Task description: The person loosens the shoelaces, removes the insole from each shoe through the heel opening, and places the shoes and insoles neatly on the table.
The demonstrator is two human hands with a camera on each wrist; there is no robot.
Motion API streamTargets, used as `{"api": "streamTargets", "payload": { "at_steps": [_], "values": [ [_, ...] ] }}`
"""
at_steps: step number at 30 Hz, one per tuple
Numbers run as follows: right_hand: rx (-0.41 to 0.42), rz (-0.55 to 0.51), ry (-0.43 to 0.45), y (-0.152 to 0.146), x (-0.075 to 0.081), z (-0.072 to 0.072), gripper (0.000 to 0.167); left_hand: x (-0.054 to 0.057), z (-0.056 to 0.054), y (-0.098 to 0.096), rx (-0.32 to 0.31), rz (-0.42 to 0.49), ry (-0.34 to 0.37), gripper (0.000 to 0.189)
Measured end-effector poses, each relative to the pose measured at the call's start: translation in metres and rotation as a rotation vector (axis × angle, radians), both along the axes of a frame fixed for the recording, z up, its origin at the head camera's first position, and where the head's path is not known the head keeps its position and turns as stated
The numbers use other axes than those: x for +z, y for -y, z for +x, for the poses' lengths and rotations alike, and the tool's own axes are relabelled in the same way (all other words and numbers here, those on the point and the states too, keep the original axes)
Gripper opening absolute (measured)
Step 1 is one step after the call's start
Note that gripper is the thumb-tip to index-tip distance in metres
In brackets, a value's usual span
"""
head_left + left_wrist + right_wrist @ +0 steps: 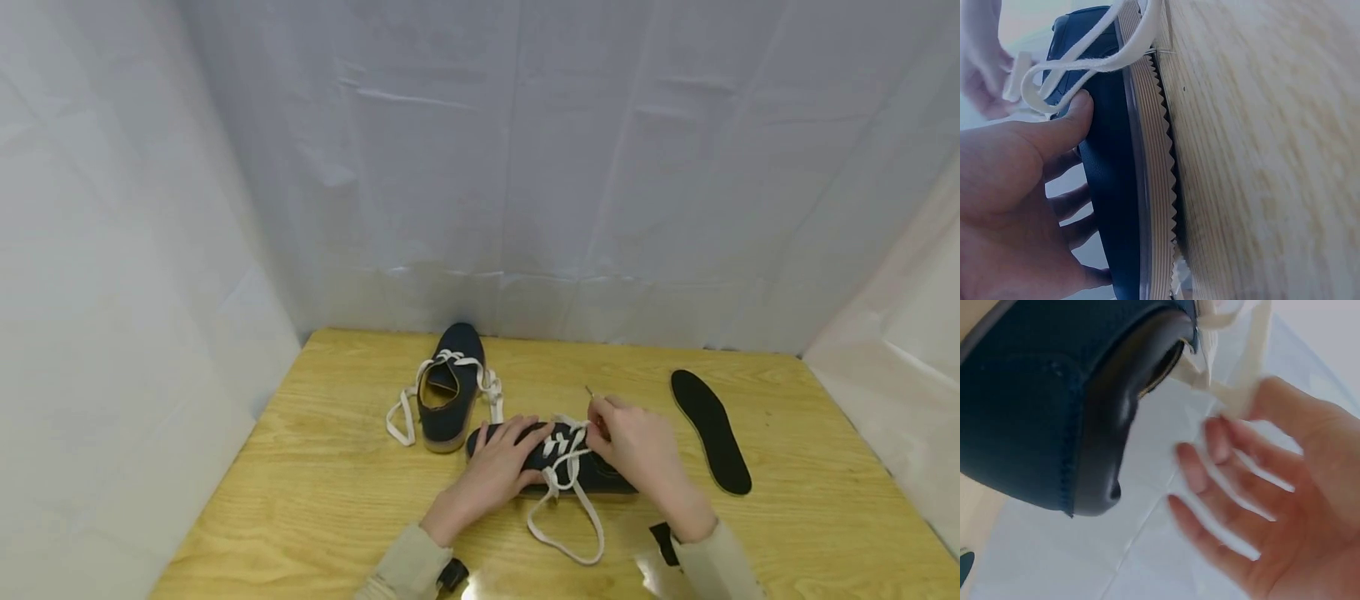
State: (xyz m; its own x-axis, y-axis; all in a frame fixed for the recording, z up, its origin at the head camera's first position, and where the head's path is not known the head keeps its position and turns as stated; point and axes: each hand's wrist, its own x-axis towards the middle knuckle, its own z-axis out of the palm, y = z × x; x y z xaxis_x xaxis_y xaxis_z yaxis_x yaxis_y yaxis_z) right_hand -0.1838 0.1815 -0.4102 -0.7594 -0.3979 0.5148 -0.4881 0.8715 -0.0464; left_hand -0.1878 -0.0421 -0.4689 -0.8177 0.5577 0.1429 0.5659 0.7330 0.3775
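Observation:
A dark navy lace-up shoe (pixel 600 479) lies crosswise on the table, toe to the left, with white laces through its eyelets. My left hand (pixel 491 471) holds it over the toe end; in the left wrist view the thumb (pixel 1079 115) presses the side of the shoe (pixel 1110 169) above its ribbed sole. Above the shoe opening, my right hand (pixel 637 442) pinches a white shoelace (pixel 1244 394) between thumb and index finger, the other fingers spread loosely. A thin lace end sticks up past the fingertips. Another part of the lace loops onto the table in front.
A second navy shoe (pixel 463 343) stands behind and to the left, its white laces trailing at both sides. On the right lies a black insole (pixel 712 433). The wooden table (pixel 300 483) is bordered by pale hanging sheets (pixel 525 167) at the back and sides.

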Motion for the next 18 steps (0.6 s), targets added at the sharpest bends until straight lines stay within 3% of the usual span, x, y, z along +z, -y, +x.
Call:
{"api": "streamTargets", "payload": {
  "at_steps": [5, 8, 10, 13, 18],
  "values": [
    [0.149, -0.241, -0.139, -0.003, 0.009, -0.004, 0.018, -0.001, 0.0, 0.0, 0.001, 0.001, -0.005, 0.068],
    [0.235, -0.358, -0.174, -0.003, 0.015, -0.004, 0.02, -0.001, -0.001, 0.0, 0.0, 0.005, -0.008, 0.068],
    [0.295, -0.414, -0.152, -0.003, 0.018, -0.004, 0.022, 0.0, -0.001, 0.0, 0.002, 0.002, -0.009, 0.068],
    [0.359, -0.474, -0.048, -0.001, 0.017, -0.003, 0.022, 0.0, 0.0, -0.001, 0.007, -0.005, -0.006, 0.067],
    [0.37, -0.505, 0.106, 0.003, 0.01, -0.003, 0.018, 0.0, 0.0, -0.001, 0.009, -0.004, -0.002, 0.067]
  ]
}}
